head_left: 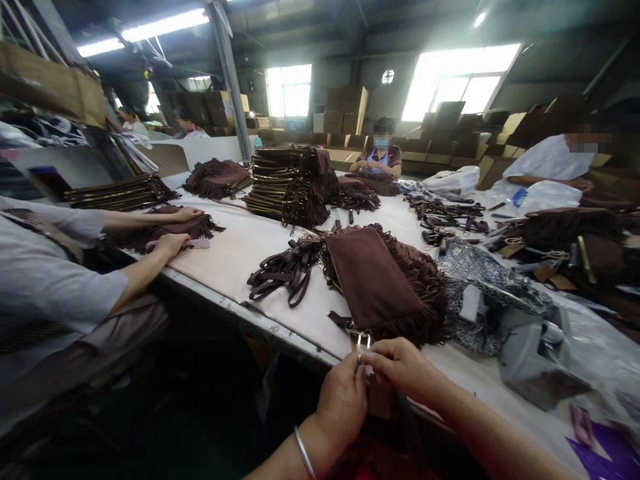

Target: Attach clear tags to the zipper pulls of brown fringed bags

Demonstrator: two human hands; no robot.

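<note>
Pinching a small metal clasp [363, 341] between left hand [343, 402] and right hand [400, 367], just below soft, flat, fringed brown suede bag [373, 280].

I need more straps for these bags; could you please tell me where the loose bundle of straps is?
The bundle of straps lies on the table left of the fringed bag, in front of the tall stack of bags.

Straps [287, 270] left of fringed bag [383, 283].

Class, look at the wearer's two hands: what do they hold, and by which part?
Both hands, left hand and right hand, pinch the metal clasp on the strap end of the brown fringed bag.
</note>
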